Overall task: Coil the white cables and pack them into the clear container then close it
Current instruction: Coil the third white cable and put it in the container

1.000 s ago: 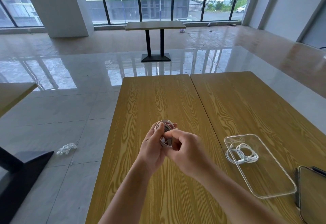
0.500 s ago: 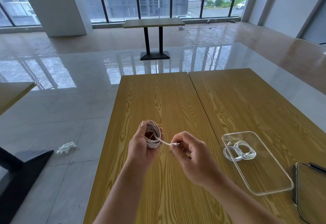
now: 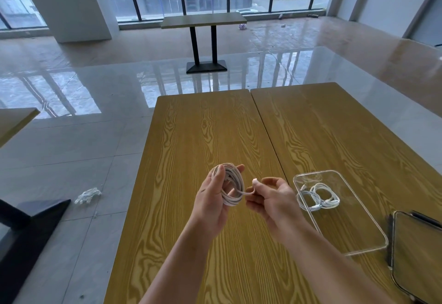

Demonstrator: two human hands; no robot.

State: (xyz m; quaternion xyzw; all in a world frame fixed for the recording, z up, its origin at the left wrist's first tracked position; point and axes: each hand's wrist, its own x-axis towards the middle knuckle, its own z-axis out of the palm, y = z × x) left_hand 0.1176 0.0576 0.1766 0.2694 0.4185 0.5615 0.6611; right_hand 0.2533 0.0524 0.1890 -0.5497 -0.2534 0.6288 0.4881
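A white cable point(image 3: 233, 185) is wound into a coil around the fingers of my left hand point(image 3: 211, 204), held above the wooden table point(image 3: 191, 141). Its loose end with the plug runs right into my right hand point(image 3: 271, 198), pinched between thumb and fingertips. To the right, the clear container point(image 3: 358, 232) lies open on the table with another coiled white cable point(image 3: 319, 198) inside its far end. At the right edge lies a clear lid point(image 3: 417, 253).
A seam point(image 3: 265, 126) divides the two joined tabletops. White crumpled debris point(image 3: 88, 195) lies on the tiled floor left of the table, near a dark table base point(image 3: 26, 227). Another table point(image 3: 203, 20) stands far off by the windows.
My hands were close together at the coil; now they have parted. My right hand has drawn the cable's free end out to the right while my left keeps the coil.
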